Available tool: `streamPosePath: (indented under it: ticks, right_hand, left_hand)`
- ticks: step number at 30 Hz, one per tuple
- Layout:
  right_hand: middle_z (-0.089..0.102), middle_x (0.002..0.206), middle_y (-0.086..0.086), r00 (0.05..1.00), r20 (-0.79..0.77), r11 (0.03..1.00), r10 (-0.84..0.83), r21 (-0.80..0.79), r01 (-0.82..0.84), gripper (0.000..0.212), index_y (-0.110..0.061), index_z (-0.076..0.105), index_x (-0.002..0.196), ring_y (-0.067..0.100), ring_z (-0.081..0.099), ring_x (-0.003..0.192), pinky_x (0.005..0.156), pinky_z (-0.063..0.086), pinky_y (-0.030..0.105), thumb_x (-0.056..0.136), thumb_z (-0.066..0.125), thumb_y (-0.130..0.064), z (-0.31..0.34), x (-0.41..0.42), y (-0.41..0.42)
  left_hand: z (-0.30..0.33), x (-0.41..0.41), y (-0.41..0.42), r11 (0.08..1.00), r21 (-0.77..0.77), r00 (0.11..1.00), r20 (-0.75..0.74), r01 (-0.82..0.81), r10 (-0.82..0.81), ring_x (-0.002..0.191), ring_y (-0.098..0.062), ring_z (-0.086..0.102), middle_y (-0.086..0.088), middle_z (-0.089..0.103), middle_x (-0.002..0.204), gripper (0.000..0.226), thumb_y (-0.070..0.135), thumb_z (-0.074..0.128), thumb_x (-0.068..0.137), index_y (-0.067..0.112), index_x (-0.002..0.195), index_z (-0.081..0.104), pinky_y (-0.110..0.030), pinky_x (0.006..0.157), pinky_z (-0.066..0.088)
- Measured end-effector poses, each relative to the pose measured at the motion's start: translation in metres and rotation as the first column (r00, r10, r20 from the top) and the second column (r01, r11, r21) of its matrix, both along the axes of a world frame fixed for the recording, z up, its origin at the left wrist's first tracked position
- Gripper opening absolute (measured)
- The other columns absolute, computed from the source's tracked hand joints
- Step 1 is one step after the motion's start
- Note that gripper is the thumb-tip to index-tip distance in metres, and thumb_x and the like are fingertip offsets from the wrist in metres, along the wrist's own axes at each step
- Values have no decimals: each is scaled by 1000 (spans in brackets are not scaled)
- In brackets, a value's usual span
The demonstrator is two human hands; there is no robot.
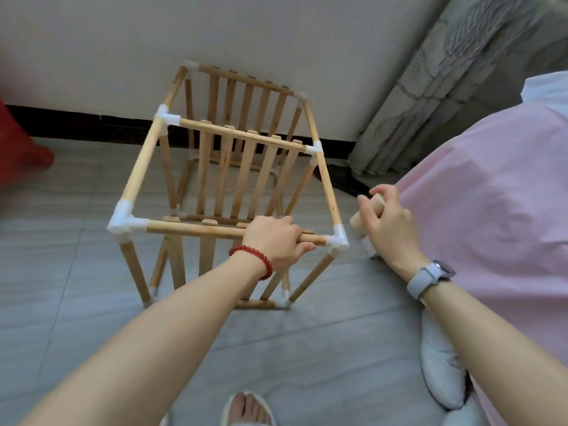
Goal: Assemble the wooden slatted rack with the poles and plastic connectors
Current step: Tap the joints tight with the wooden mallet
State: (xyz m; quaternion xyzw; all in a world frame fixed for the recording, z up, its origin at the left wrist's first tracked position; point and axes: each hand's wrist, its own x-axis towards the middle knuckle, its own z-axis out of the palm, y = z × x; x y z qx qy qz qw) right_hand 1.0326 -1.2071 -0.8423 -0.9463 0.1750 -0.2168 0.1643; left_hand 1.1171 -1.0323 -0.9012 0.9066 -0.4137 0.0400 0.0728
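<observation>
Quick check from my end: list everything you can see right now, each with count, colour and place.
wooden rack frame: one, tan poles and slats, standing on the floor, centre.
plastic connectors: white, at the frame's corners; full count unclear.
wooden piece: one, tan, in the right hand; kind unclear.
pink sheet: one, right.
grey curtain: upper right.
red object: one, left edge.
white shoe: one, lower right.
left hand: red bead bracelet, grips the near top pole.
right hand: grey watch, holds the wooden piece.
</observation>
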Motion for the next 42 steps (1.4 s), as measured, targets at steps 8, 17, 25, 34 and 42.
streamPosePath:
  ticks: [8,17,25,34,42]
  right_hand:
    - [58,78,9,947,273,983,-172,106,147,23,-8,50,96,32,57,75,63,40,35,95,45,-30,-5,15,8]
    - [49,61,-14,905,391,984,-165,124,126,18,-21,47,90,12,45,59,55,25,25,91,44,-39,4,24,0]
    - [43,55,-16,817,553,986,-164,88,139,21,-24,44,89,12,35,54,49,21,24,89,42,-45,15,25,-14]
    - [52,61,-10,1000,-11,999,23,47,-23,13,-27,41,92,6,49,52,46,33,23,92,45,-39,-32,4,-11]
    - [56,65,-11,974,-85,901,211,404,-160,13,-38,43,84,3,54,67,60,41,25,87,48,-50,-65,22,70]
  left_hand:
    - [-11,2,-12,997,-61,998,38,-38,40,62,-11,44,9,41,76,50,63,27,91,23,98,56,-24,47,23]
    - [-12,0,-12,997,-55,998,41,-48,50,65,-11,44,8,44,78,48,62,26,91,24,96,54,-25,49,27]
    - [-13,1,-12,997,-68,999,15,-40,41,66,-10,42,9,41,77,42,62,27,91,27,92,50,-25,53,29]
    - [-2,1,-7,999,-9,995,-90,36,-36,97,-16,50,3,51,103,31,44,38,93,21,109,51,-28,71,36]
    - [21,60,129,990,33,969,-206,-134,138,132,-9,33,11,54,125,46,57,27,92,32,118,57,-51,115,1]
